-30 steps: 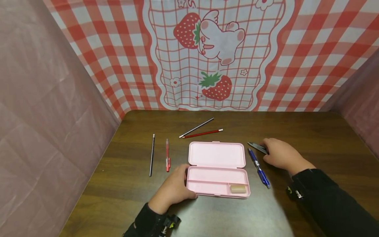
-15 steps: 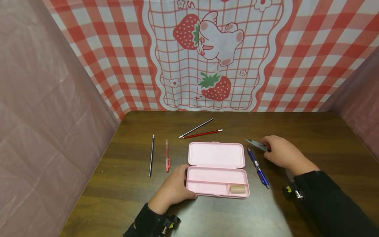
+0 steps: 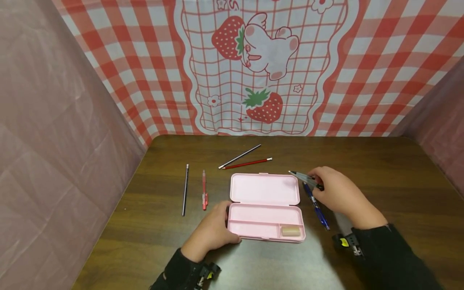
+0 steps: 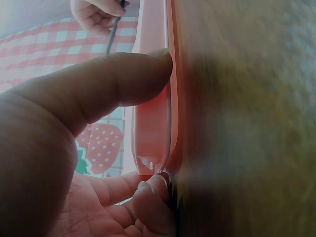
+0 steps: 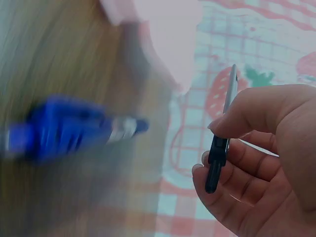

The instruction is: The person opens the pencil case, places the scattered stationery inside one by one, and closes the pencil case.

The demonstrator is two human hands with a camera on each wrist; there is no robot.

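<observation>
My left hand (image 3: 212, 227) holds the left end of an open pink pencil case (image 3: 266, 240), thumb along its front edge and fingers round the left side. In the left wrist view the thumb lies across the wall of the case (image 4: 150, 123). My right hand (image 3: 338, 193) pinches a folded grey drawing compass (image 3: 304, 177) with a black head, its tip pointing left over the lid's right corner. In the right wrist view the compass (image 5: 217, 148) sits between thumb and fingers. A blue pen (image 3: 319, 213) lies under that hand, its upper end partly covered.
A tan block (image 3: 291, 231) lies in the case's small right compartment. Left of the case are a dark pencil (image 3: 185, 189) and a red pen (image 3: 204, 191). Behind it lie a red pencil (image 3: 246, 163) and a silver-grey pencil (image 3: 241, 156). A checked cloth (image 3: 145, 72) hangs behind the table.
My right hand has lifted the compass and carried it left, from beyond the blue pen to the lid's right corner. The left hand keeps its hold on the case.
</observation>
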